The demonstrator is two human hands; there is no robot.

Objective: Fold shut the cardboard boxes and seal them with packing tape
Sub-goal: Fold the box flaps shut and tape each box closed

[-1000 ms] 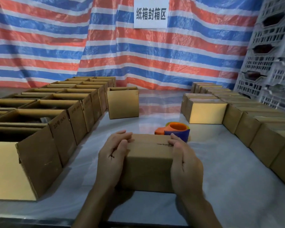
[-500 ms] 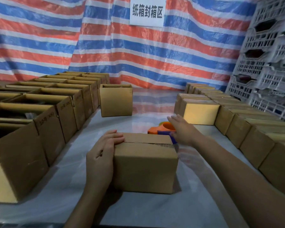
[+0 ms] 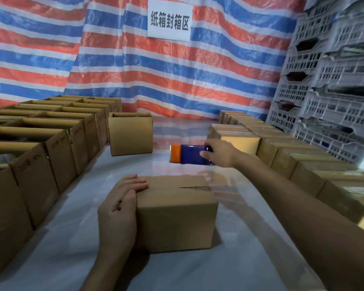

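1. Head view, centre: your left hand (image 3: 118, 206) lies over the left end of the cardboard box (image 3: 177, 215). Its fingers are laid flat across the top flaps, pressing rather than gripping. The box sits on the grey table (image 3: 61, 259) right in front of you, flaps folded down.
2. Head view, beyond the box: your right hand (image 3: 221, 153) is wrapped round the right end of the orange-and-blue tape dispenser (image 3: 187, 154), thumb on its blue body. The dispenser is apart from the box, between the open boxes (image 3: 51, 143) on your left and the closed boxes (image 3: 303, 164) on your right.
3. Handling, as a judgement: the box looks light and fairly stiff, but its flaps will likely spring up if the pressure comes off. Keep your palm on the top near the seam, clear of the tape's path. The smooth table may let the box slide, so brace its end.
4. Hard to make out: whether the dispenser rests on the table or is lifted cannot be told. Its roll and blade are hidden. A blurred smear covers the box's right top corner, and only part of the seam shows, as a dark gap. What the box holds is unseen.
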